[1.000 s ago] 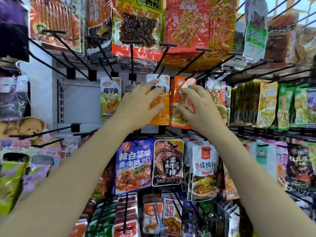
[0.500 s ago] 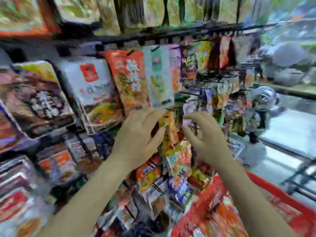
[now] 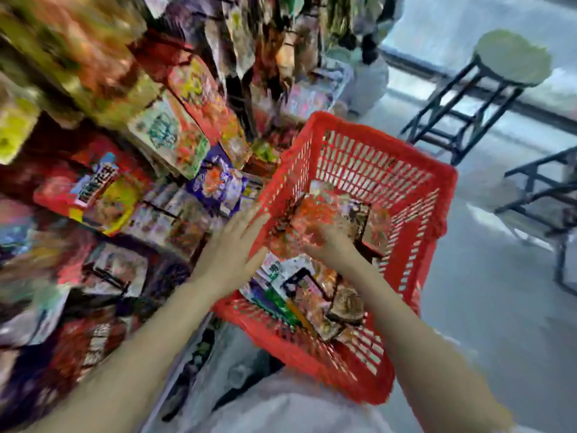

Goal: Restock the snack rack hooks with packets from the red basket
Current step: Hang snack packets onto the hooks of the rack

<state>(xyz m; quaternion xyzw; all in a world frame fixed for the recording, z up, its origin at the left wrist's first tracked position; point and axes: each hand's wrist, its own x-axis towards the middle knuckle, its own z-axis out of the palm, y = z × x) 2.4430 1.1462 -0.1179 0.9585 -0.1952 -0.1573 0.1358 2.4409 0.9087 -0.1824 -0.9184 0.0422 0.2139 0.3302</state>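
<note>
Centrally, one red basket [image 3: 390, 170] of slotted plastic, tilted, occupying the middle and lower right of the frame, beside the snack rack [image 3: 125, 151] that fills the left half. Inside the basket, a loose heap of packets [image 3: 312, 295], too blurred and overlapped for an exact count; several at least. Two hands, both bare. Left hand [image 3: 232, 245] just left of centre, fingers straight and spread, fingertips at the basket's left wall, nothing held. Right hand [image 3: 327, 242] at centre, down inside the basket among the upper packets, on or against an orange-red packet [image 3: 315, 214]; heavily blurred, so neither finger curl nor hold can be told. Rack at left crowded with hanging packets, smeared by motion, uncountable. Upper right of the frame: one round-topped stool [image 3: 512, 57] on dark legs. Right edge: part of one further dark frame [image 3: 546, 189], standing on grey floor [image 3: 484, 307]. Bottom centre: pale clothing [image 3: 281, 407] of the person.
</note>
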